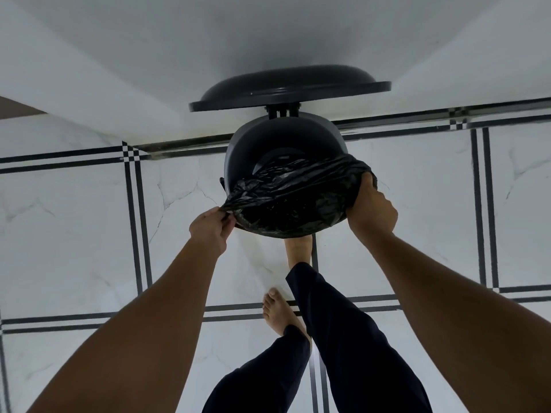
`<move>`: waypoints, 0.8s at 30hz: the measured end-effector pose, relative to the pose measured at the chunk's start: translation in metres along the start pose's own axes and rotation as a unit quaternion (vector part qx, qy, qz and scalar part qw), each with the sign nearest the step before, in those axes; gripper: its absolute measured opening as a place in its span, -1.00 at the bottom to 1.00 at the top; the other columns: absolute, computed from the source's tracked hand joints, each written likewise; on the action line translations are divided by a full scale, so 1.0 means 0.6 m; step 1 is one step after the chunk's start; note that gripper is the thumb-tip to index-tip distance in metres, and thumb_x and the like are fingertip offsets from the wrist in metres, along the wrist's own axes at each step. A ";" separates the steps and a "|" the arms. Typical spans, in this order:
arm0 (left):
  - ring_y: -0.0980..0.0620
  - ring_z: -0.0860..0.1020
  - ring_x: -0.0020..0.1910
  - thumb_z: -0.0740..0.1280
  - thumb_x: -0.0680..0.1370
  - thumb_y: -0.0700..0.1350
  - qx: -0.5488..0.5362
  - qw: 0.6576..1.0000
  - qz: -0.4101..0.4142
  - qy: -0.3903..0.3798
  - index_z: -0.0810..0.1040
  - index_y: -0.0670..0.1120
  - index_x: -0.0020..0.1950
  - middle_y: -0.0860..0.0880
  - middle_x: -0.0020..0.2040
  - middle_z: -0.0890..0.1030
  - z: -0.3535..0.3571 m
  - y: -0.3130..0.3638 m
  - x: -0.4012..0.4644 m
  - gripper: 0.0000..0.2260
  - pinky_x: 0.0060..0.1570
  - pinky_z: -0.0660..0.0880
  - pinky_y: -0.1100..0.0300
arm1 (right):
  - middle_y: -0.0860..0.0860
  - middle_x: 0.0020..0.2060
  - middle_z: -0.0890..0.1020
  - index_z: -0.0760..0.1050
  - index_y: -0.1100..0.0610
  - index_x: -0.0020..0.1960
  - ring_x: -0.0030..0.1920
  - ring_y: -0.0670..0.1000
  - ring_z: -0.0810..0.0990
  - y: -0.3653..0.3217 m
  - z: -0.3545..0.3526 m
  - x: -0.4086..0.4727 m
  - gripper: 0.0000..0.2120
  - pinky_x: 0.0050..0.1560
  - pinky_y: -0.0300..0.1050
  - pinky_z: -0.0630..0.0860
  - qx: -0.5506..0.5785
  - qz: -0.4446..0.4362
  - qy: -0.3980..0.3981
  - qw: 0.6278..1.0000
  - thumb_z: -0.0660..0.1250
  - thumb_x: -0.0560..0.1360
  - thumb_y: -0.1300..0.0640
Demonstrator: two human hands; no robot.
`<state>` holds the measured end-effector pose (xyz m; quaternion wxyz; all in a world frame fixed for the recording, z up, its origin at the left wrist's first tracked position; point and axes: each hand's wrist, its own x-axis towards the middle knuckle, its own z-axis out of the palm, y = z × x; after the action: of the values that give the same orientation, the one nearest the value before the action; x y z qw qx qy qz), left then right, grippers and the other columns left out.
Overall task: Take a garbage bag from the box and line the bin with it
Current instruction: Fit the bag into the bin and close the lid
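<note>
The black garbage bag (292, 201) is stretched over the near half of the bin's (268, 144) round rim, its crumpled plastic hanging down the near outer wall; the far half of the rim is bare and the dark inside of the bin shows there. The left hand (210, 231) pinches the bag's left edge between thumb and curled fingers, pulling it out past the rim on that side. The right hand (371, 210) is closed over the bag's right edge, pressing it against the rim. The hinged lid (289, 87) stands open behind the bin, against the white wall (268, 31). One bare foot (298, 248) sits under the near edge of the bin, the other foot (280, 314) further back. Pale tiled floor (74, 219) with dark lines lies open to both sides of the bin.
</note>
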<state>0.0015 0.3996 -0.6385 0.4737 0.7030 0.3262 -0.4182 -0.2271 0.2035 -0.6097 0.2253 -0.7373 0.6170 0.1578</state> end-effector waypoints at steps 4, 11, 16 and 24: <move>-0.05 0.71 -0.13 0.51 0.53 -0.20 -0.059 0.998 0.023 0.017 0.64 -0.25 0.11 -0.17 -0.07 0.71 0.024 0.013 -0.010 -0.79 0.01 0.71 0.12 | 0.14 0.11 0.62 0.29 0.08 0.39 0.04 0.27 0.60 -0.012 -0.014 0.022 -0.59 0.04 0.12 0.53 0.115 0.052 -0.021 0.992 0.15 0.55 0.18; -0.04 0.61 -0.15 0.49 0.41 0.12 0.093 0.978 0.167 0.081 0.54 -0.06 -0.18 0.00 -0.15 0.64 0.056 0.046 -0.002 -0.72 -0.03 0.69 0.00 | -0.04 -0.11 0.55 0.38 0.08 0.26 -0.02 0.23 0.63 -0.061 -0.024 0.055 -0.59 0.06 0.19 0.64 0.334 0.148 0.032 0.930 0.04 0.45 0.25; -0.03 0.63 -0.09 0.38 0.56 -0.03 0.256 0.920 0.275 0.110 0.59 -0.02 -0.03 0.09 -0.16 0.63 0.079 0.071 -0.011 -0.93 0.06 0.64 0.02 | 0.17 0.24 0.54 0.34 0.17 0.38 0.20 0.22 0.56 -0.085 -0.024 0.061 -0.65 0.14 0.02 0.46 0.276 0.096 0.053 0.955 0.17 0.61 0.22; -0.10 0.63 -0.12 0.23 0.58 -0.02 0.332 0.887 0.284 0.151 0.64 0.01 -0.06 0.03 -0.18 0.64 0.094 0.092 0.007 -0.81 -0.06 0.58 0.03 | 0.16 0.12 0.58 0.57 0.17 0.14 0.04 0.23 0.61 -0.106 -0.025 0.109 -0.71 -0.02 -0.01 0.46 0.209 0.066 0.074 0.973 0.13 0.61 0.08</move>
<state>0.0347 0.3284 -0.6317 0.2564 0.9364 0.0225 -0.2386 -0.1529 0.1495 -0.6218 0.3173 -0.6410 0.6987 -0.0157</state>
